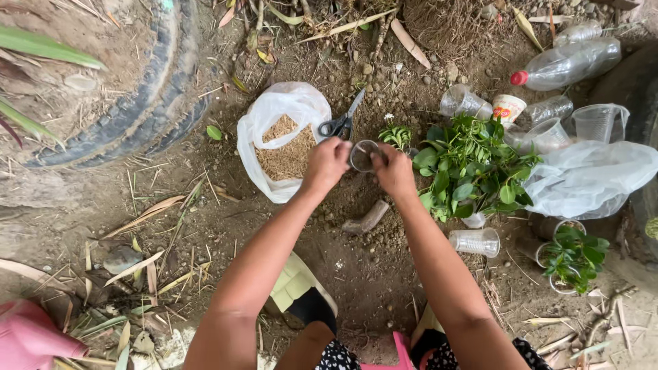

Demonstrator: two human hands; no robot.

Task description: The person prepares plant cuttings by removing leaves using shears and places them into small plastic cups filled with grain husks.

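Gripping clear plastic cup (362,155), both hands' fingers clamped on it, L hand (327,163), R hand (393,168)

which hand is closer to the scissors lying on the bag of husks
Left. The left hand sits just below the scissors, nearly touching the handles. The right hand is farther off to the right, across the small clear cup both hands hold.

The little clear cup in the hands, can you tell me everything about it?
The small cup looks like clear plastic, round, its open mouth facing up. Soil seems to darken its inside, though how much is hard to tell. The left hand and right hand grip it from either side, above the bare dirt ground, just below the scissors.
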